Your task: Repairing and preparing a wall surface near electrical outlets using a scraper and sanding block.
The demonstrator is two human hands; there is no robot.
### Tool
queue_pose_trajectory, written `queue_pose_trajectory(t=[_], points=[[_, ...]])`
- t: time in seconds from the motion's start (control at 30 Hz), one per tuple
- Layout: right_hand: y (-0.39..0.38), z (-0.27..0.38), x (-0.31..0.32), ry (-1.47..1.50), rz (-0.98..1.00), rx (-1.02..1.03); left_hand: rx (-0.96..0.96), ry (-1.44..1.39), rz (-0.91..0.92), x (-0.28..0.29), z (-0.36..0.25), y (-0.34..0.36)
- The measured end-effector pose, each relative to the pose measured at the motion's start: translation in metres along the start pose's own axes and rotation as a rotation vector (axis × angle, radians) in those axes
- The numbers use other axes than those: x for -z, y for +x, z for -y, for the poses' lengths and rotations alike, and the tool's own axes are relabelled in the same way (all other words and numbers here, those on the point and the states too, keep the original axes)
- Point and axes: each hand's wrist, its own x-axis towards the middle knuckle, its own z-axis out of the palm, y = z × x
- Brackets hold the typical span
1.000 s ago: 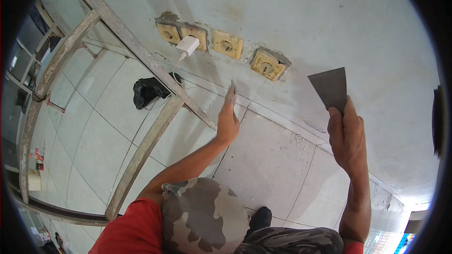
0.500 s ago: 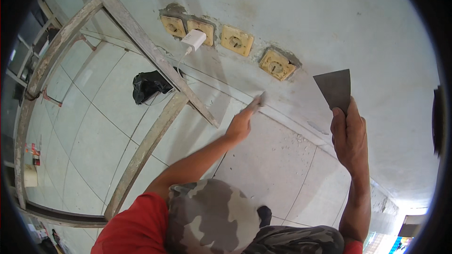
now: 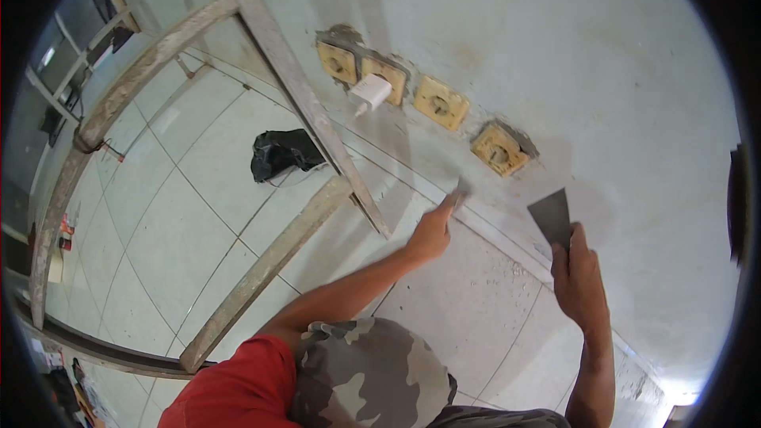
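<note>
My right hand (image 3: 581, 281) is closed around the handle of a putty knife (image 3: 553, 215), its wide grey blade pointing up in front of the wall. My left hand (image 3: 432, 231) reaches to the foot of the wall, fingers pressed together at the baseboard (image 3: 495, 230). A small greyish shape (image 3: 461, 188) shows at those fingertips, too blurred to name. Above the left hand, a yellowed wall socket (image 3: 500, 150) sits in a rough gap of broken plaster. Crumbs of debris (image 3: 517, 271) lie on the floor tiles between my hands.
A worn metal ladder-like frame (image 3: 269, 269) stands on the left. More yellowed sockets (image 3: 441, 101) run along the wall, one holding a white charger (image 3: 370, 93). A black plastic bag (image 3: 284, 152) lies on the tiles. A camouflage cap (image 3: 372, 372) fills the lower middle.
My right hand has lowered the putty knife toward the baseboard, slightly leftward. My left hand still reaches to the foot of the wall. The whole view has shifted, with the sockets now farther right and lower.
</note>
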Motion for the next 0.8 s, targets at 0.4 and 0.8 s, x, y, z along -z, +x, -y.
queue_pose_trajectory(t=[0.4,0.8], points=[[0.028,0.039,-0.024,0.38,0.237,-0.26,-0.046,-0.231,-0.548,0.047,-0.012,0.025],[0.128,0.13,-0.062,0.949,0.296,-0.161,0.023,-0.471,-0.568,0.054,-0.002,0.024]])
